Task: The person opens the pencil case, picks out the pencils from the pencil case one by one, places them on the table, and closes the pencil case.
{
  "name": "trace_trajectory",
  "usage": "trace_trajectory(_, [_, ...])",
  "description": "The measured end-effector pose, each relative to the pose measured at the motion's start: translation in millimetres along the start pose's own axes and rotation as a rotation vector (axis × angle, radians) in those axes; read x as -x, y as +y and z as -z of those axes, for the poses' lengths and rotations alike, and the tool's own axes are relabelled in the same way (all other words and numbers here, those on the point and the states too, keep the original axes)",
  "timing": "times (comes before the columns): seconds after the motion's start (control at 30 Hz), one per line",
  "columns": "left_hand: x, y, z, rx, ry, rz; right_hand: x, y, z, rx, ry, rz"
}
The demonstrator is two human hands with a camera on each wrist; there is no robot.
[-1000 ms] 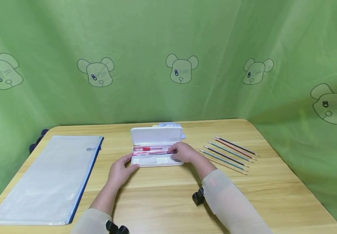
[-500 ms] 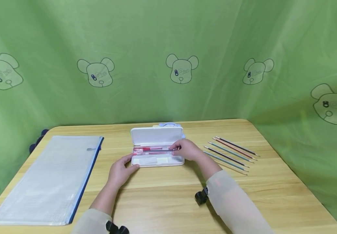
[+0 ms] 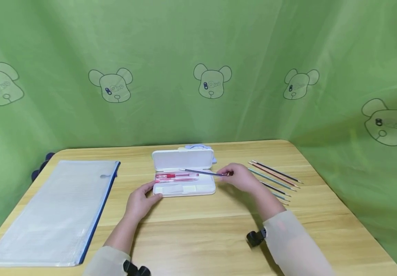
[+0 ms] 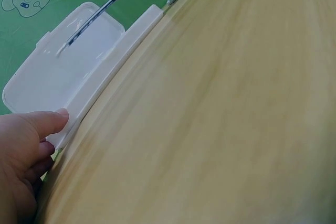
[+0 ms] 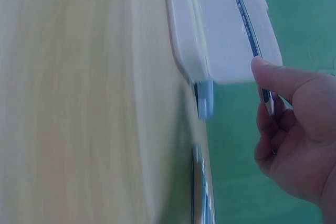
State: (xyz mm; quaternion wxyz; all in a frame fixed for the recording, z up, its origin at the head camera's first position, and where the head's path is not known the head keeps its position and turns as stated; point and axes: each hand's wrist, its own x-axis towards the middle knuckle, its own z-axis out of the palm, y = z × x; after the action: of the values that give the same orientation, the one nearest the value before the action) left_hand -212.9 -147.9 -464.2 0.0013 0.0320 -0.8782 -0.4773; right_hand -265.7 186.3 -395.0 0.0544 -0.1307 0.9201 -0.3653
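A white pencil case (image 3: 205,188) lies on the table with its lid (image 3: 183,160) raised. My left hand (image 3: 140,202) grips its near left corner, thumb along the front edge in the left wrist view. My right hand (image 3: 241,177), just right of the case, pinches a dark blue pencil (image 3: 202,172) near its pointed end. The pencil slants over the case, its other end in front of the lid. Red and pink pens (image 3: 176,176) lie inside the case. Right of it, several pencils (image 3: 274,177) lie side by side, partly hidden by my right hand and forearm.
A clear zip folder (image 3: 53,214) with a blue edge lies flat on the left of the table (image 3: 191,237). Behind the lid sits a light blue object (image 3: 214,157). A green curtain (image 3: 164,38) hangs around the table's back and sides.
My right hand has lifted the dark blue pencil up from inside the case and drawn it to the right. My left hand keeps its place at the case's corner.
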Motion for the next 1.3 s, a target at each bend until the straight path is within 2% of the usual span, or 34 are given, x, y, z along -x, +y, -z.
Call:
trace_trajectory(0.33, [0.3, 2.2, 0.3, -0.004, 0.0, -0.005, 38, 40, 28.3, 0.079, 0.097, 0.016])
trace_trajectory(0.73, [0.4, 3.2, 1.4, 0.002, -0.001, -0.02, 89, 78, 52.0, 0.14, 0.14, -0.084])
trace_trajectory(1.03, [-0.5, 1.9, 1.5, -0.012, -0.006, -0.008, 101, 90, 50.6, 0.136, 0.083, -0.19])
trace_trajectory(1.3, [0.5, 3.4, 1.3, -0.005, -0.016, 0.0, 104, 94, 47.1, 0.191, 0.097, -0.174])
